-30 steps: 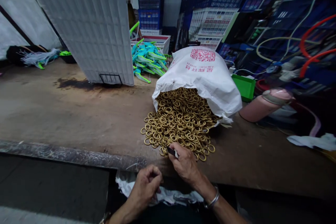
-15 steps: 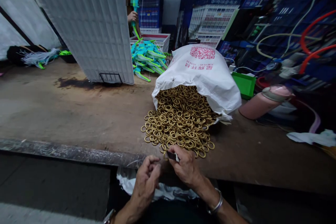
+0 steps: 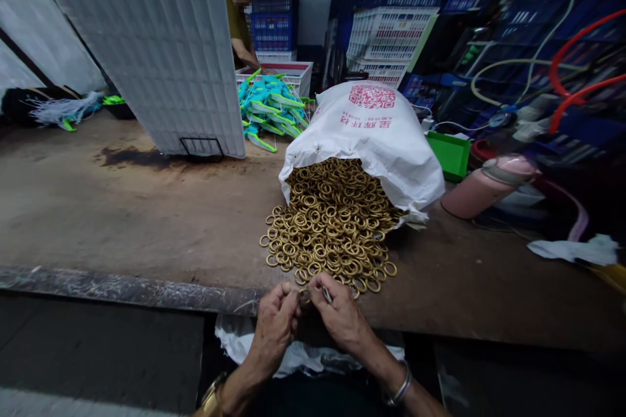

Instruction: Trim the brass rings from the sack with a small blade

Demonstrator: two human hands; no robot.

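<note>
At the table's front edge a single gold-coloured ring (image 3: pixel 304 297) sits between my two hands. My left hand (image 3: pixel 274 326) has its thumb and forefinger closed on the ring's left side. My right hand (image 3: pixel 343 316) is curled round a small flat blade-like tool (image 3: pixel 327 294), mostly covered by the fingers, and its fingertips meet the ring's right side. Just beyond both hands lies a heap of gold-coloured rings (image 3: pixel 332 234). They spill from the mouth of a white woven sack (image 3: pixel 372 127) lying on its side.
The brown table (image 3: pixel 147 221) ends in a worn front edge. A tall grey panel (image 3: pixel 147 45) stands at left. Teal-and-green plastic bows (image 3: pixel 271 107) are piled behind it, near a co-worker (image 3: pixel 239 19). A green tray (image 3: pixel 447 155) and pink cylinder (image 3: pixel 489 189) are at right.
My hands have come together, with my left fingers now on a ring. The tool in my right hand has turned and shows less. The co-worker has leaned down, and the raised bow is out of sight.
</note>
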